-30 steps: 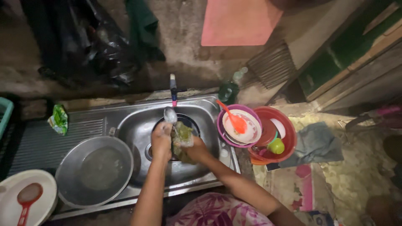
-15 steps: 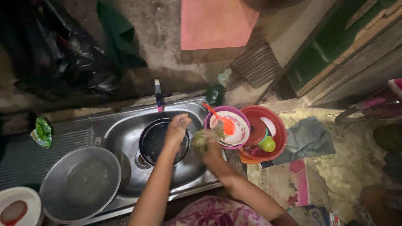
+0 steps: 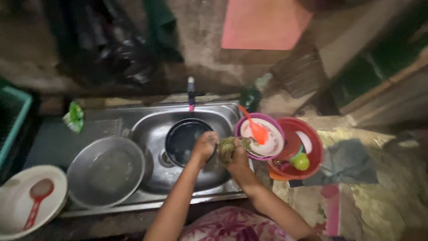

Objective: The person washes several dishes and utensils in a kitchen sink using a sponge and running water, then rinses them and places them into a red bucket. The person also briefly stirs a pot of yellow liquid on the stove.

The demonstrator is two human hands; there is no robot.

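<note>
While left hand rests curled on dark pan rim in sink, right hand clutches green scrubber beside purple bowl.

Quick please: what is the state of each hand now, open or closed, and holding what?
Left hand: closed on the rim of the dark bowl in the sink.
Right hand: closed on a greenish scrubbing pad.

Single head view, looking steeply down from above onto sink, moderately near, hands mid-frame
</note>
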